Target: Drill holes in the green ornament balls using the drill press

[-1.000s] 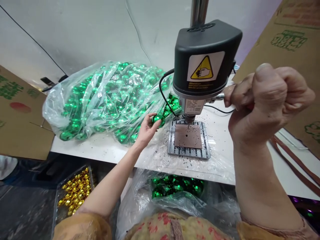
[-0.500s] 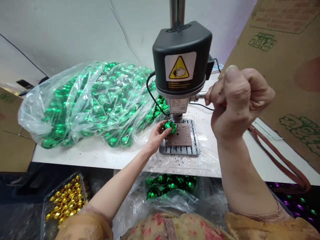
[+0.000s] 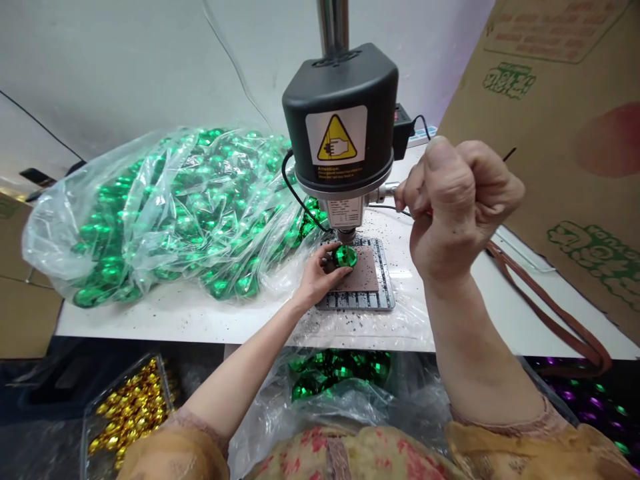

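Between the thumb and fingers of my left hand (image 3: 319, 275) is a shiny green faceted ball (image 3: 345, 256). The ball sits under the chuck (image 3: 347, 236) of a black bench drill press (image 3: 343, 120), over a brown board (image 3: 364, 270) on the slotted metal base (image 3: 385, 293). Whether the drill bit touches the ball I cannot tell. My right hand (image 3: 460, 200) is closed around the drill press's feed lever (image 3: 384, 192), at the machine's right side; the grip end is mostly hidden by my fingers.
A large clear bag of green balls (image 3: 165, 213) lies left on the white table (image 3: 150, 327). More green balls (image 3: 340, 373) rest in plastic below the edge. A bin of gold balls (image 3: 131, 407) stands lower left. Cardboard (image 3: 565, 167) and a brown strap (image 3: 555, 313) are right.
My left hand has moved the green ball slightly right, in under the chuck. My right hand stays on the lever. The whole view has shifted a little.
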Tool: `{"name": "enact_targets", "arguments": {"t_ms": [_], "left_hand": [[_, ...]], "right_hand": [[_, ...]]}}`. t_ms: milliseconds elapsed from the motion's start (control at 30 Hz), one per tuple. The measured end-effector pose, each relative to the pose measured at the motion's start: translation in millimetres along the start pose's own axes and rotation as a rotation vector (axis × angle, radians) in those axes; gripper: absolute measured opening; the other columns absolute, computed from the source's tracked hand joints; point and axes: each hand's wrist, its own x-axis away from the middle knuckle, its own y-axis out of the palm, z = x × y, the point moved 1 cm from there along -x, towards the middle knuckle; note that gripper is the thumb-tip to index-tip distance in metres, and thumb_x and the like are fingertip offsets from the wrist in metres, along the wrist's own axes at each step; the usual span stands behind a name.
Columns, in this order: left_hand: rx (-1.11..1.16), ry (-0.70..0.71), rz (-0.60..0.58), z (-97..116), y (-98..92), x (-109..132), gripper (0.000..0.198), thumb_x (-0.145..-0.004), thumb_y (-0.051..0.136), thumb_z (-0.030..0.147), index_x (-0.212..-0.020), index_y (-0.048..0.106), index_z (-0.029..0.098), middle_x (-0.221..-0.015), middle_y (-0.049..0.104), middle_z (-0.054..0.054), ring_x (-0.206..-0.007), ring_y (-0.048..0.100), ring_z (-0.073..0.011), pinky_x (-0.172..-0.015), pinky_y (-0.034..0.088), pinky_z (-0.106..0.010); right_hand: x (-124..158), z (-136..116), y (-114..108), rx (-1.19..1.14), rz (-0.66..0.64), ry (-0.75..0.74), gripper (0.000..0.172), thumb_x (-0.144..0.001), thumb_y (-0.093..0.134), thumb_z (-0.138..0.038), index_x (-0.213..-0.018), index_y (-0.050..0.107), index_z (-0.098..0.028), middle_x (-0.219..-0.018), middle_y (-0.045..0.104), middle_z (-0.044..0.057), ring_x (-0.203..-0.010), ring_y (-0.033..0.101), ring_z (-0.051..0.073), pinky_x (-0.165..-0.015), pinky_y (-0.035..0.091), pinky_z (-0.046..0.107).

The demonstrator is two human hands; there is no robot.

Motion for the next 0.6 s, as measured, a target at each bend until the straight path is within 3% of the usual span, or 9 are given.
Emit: {"name": "enact_targets", "arguments": {"t_ms": [133,333,467,600], "left_hand": [[0.056,0.083,-0.011,2.4,7.2,5.0,0.057,-0.077,0.086,0.039,-0.126,0.064,0.021,-0.120,0.071,-0.009,-0.111,0.066,-0.0259,-0.098,0.054,-0.040],[0.134,0.063,-0.040,1.0,18.5,8.2,0.054,-0.083,0.083,0.046,-0.125,0.061,0.022,-0.119,0.070,-0.008,-0.111,0.066,-0.0259,-0.102,0.051,-0.042],[0.185,0.052,-0.009,-2.0,21.7,9.7,0.059,-0.080,0.086,0.047,-0.126,0.058,0.022,-0.119,0.069,-0.009,-0.112,0.066,-0.0258,-0.102,0.052,-0.041],[0.181,0.064,-0.062,-4.2,19.1,10.4,0.059,-0.079,0.087,0.047,-0.124,0.058,0.021,-0.118,0.069,-0.009,-0.111,0.066,-0.0261,-0.101,0.052,-0.042]], "right_hand": [[0.0,-2.1,0.3,-0.009,0.007,-0.032,0.050,-0.092,0.067,-0.042,-0.058,0.035,-0.024,-0.051,0.031,-0.004,-0.046,0.033,0.012,-0.049,0.029,0.036],[-0.6,0.4,1.5,0.060,0.014,-0.046,0.053,-0.094,0.063,-0.046,-0.057,0.031,-0.024,-0.049,0.027,-0.004,-0.044,0.031,0.012,-0.045,0.029,0.035],[-3.4,1.6,2.2,-0.031,0.018,-0.058,0.049,-0.093,0.067,-0.033,-0.057,0.034,-0.023,-0.049,0.031,-0.006,-0.043,0.034,0.010,-0.045,0.029,0.033],[-9.2,0.3,4.2,-0.042,-0.003,-0.049,0.047,-0.095,0.064,-0.026,-0.058,0.036,-0.022,-0.048,0.030,-0.008,-0.043,0.034,0.006,-0.046,0.029,0.027]]}}
